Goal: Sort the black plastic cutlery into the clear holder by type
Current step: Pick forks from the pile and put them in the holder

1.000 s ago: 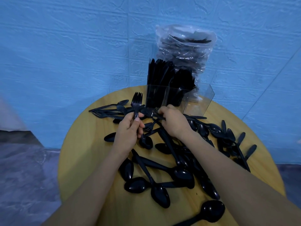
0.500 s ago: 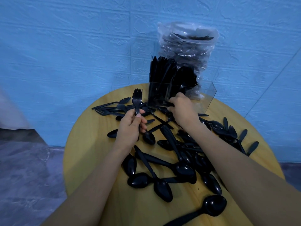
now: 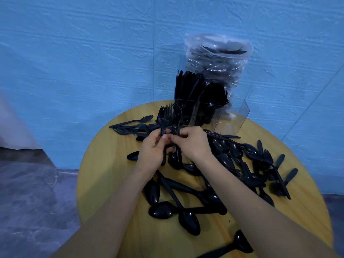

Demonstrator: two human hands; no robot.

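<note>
Both forearms reach in from the near edge and meet over the middle of the round yellow wooden table (image 3: 104, 183). The left hand (image 3: 154, 149) has its fingers curled round the handles of black plastic forks (image 3: 168, 116), tines pointing up. The right hand (image 3: 193, 144), touching it on the right, pinches those same handles between thumb and fingertips. The clear rectangular plastic holder (image 3: 232, 118) stands at the table's far edge, just beyond the hands, already packed with upright black cutlery. Loose black plastic spoons (image 3: 186, 211) lie scattered across the near and right parts of the table. A clear plastic bag of cutlery (image 3: 217, 58) stands behind the holder
</note>
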